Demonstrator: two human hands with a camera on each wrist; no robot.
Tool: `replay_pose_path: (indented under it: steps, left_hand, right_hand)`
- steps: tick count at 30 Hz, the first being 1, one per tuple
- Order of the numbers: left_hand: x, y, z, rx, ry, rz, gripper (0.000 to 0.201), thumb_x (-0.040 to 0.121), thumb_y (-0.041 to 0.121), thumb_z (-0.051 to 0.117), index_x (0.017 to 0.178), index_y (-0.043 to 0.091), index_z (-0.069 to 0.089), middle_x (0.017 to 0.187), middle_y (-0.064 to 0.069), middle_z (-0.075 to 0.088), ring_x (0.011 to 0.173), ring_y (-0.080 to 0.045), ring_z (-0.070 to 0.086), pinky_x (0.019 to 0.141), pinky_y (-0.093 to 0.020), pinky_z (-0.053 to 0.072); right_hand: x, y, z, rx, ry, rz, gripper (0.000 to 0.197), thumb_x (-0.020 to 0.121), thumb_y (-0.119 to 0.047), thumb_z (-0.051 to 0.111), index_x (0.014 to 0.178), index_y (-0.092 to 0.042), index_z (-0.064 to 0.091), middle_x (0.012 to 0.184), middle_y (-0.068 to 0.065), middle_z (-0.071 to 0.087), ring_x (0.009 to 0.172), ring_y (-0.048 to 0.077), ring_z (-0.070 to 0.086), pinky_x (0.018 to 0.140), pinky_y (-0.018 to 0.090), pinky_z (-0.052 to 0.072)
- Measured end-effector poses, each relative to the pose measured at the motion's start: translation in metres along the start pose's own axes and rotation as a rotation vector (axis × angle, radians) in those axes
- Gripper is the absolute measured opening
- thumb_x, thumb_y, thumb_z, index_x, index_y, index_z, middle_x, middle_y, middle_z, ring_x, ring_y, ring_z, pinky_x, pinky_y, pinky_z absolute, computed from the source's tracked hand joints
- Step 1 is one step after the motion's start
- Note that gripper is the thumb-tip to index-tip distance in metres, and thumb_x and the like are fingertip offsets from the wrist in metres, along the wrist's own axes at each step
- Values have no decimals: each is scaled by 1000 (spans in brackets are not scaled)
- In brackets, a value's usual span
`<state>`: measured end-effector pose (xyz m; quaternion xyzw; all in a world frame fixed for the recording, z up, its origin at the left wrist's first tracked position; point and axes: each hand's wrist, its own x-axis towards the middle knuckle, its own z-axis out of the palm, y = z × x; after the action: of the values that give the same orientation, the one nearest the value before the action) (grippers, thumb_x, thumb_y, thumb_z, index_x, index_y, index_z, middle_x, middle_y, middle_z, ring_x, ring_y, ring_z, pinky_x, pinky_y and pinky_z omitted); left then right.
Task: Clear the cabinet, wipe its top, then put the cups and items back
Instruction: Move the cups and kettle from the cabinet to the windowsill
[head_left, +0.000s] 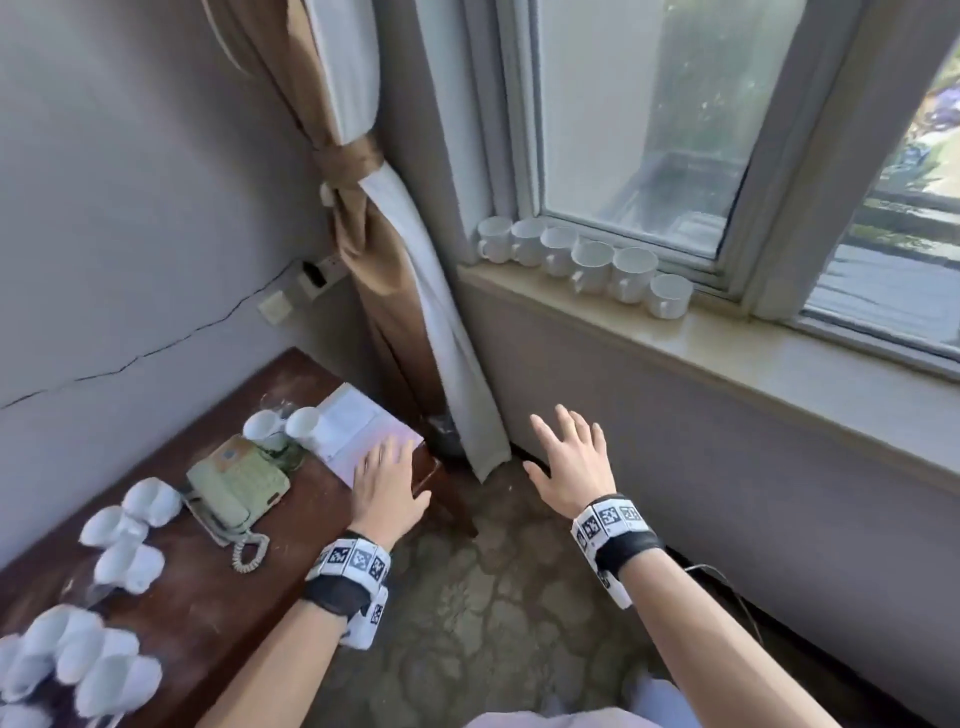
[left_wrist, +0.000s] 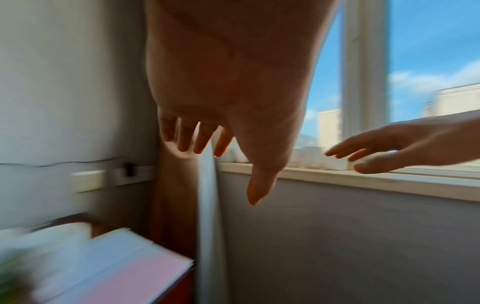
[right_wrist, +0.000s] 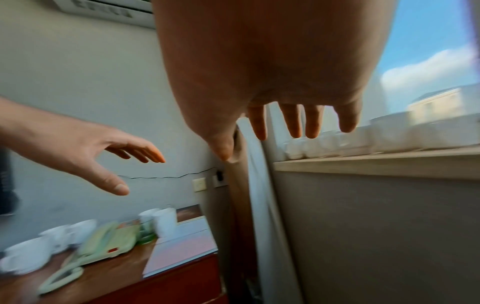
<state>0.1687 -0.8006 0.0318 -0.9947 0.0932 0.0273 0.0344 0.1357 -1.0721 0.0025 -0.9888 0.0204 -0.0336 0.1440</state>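
Note:
A dark wooden cabinet (head_left: 218, 587) stands against the left wall. On its top sit several white cups (head_left: 130, 564), a pale green telephone (head_left: 236, 486), two more white cups (head_left: 283, 423) and a white and pink stack of paper (head_left: 358, 428). A row of several white cups (head_left: 592, 265) lines the windowsill (head_left: 779, 358). My left hand (head_left: 387, 480) hovers open above the cabinet's right end, over the paper, holding nothing. My right hand (head_left: 571, 460) is open in the air in front of the wall under the sill, fingers spread and empty.
A tied brown and white curtain (head_left: 395, 270) hangs in the corner between cabinet and window. Wall sockets (head_left: 317, 275) sit behind the cabinet. The floor (head_left: 498, 613) has a stone pattern. A dark cable (head_left: 737, 587) runs along the wall base at right.

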Motion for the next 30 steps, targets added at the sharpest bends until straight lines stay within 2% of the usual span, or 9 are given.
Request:
replay_pose_path:
  steps: [5,7,10,13,16,21,24,30]
  left_hand:
    - [-52,-116,22,-14,-49,-350,91,82,53,74,155,15,35,161,-11,35,147,-32,34,119,-47,29]
    - [-81,-148,35,-31,-71,-482,90,81,55,73,154,17,35,160,-10,36,145,-31,36,118,-47,30]
    - [-119,-179,52,-67,-106,-659,91,80,53,75,154,16,36,158,-11,38,143,-32,38,116,-47,32]
    - [-145,-199,67,-78,-143,-805,92,84,54,72,157,15,30,165,-12,28,149,-32,32,120,-45,29]
    - [-153,-218,75,-71,-153,-922,94,88,57,68,159,16,23,166,-11,25,151,-30,28,123,-42,25]
    - [-132,-237,78,-75,-192,-1047,93,89,57,66,160,15,22,166,-11,26,151,-29,28,124,-42,24]
    - [-106,-249,75,-73,-214,-1069,91,91,54,66,160,15,21,166,-11,25,151,-29,28,123,-42,25]
    - [-65,-263,77,-169,-228,-1069,89,92,53,65,161,20,20,168,-8,21,153,-28,22,124,-40,22]
  right_hand:
    - [34,-92,40,-40,-107,-232,73,90,-52,60,154,-25,38,160,16,33,146,38,31,119,57,24]
    - [49,-127,58,-34,-151,-312,74,90,-52,61,154,-24,38,160,16,33,145,38,32,119,57,25]
    - [74,-175,84,-33,-217,-425,75,92,-55,59,156,-25,33,161,14,31,147,37,29,120,55,25]
    - [106,-216,113,-71,-290,-547,78,93,-59,54,157,-26,25,163,12,27,149,36,26,120,54,24]
    - [143,-249,140,-120,-352,-656,77,95,-61,49,158,-25,23,164,11,25,148,35,25,120,53,24]
    - [210,-286,172,-174,-412,-759,73,96,-62,47,155,-24,27,156,9,34,142,32,36,115,47,33]
    - [247,-303,186,-183,-472,-750,68,96,-61,49,151,-23,32,150,7,41,137,30,42,111,46,40]
    - [293,-329,222,-150,-688,-721,65,98,-57,49,149,-20,32,144,8,47,133,29,46,100,47,48]
